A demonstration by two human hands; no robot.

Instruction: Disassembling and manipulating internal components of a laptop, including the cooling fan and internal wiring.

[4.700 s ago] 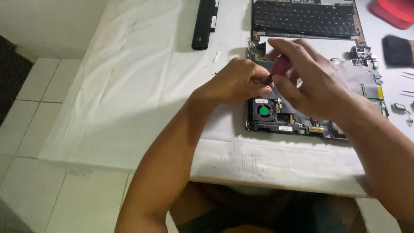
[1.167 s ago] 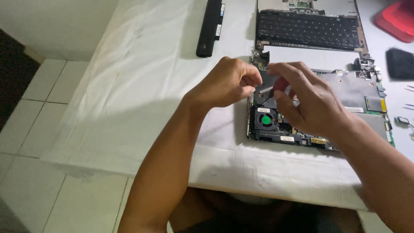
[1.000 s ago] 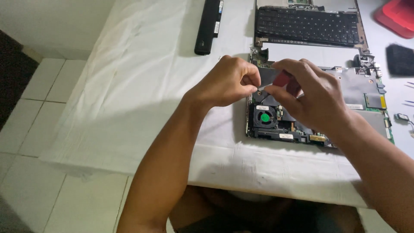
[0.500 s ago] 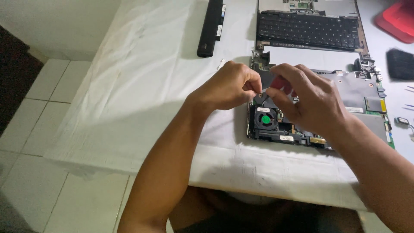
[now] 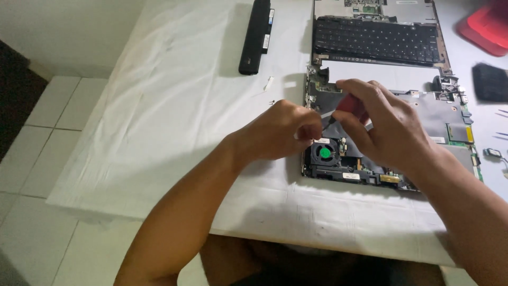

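Green circuit board and black plastic made up the opened laptop base (image 5: 423, 114), which lay flat near the front edge of the white cloth-covered bench (image 5: 174, 106), its small black cooling fan with a green hub (image 5: 324, 153) at the near-left corner. The right hand (image 5: 389, 127) had its grip closed around a red-handled screwdriver (image 5: 350, 107), the thin shaft angled down and left toward the board just above the fan. The left hand (image 5: 280, 132) hovered at the board's left edge with fingertips pinched together; whether they held a screw could not be made out. The exposed board looked stiff but thin and fragile, best steadied by its bare edges or the frame rather than by the components, and any loose screws would be tiny and easy to drop. A detached black keyboard (image 5: 378, 39) lay behind the base, and a long black battery bar (image 5: 255, 34) lay well apart to the left.
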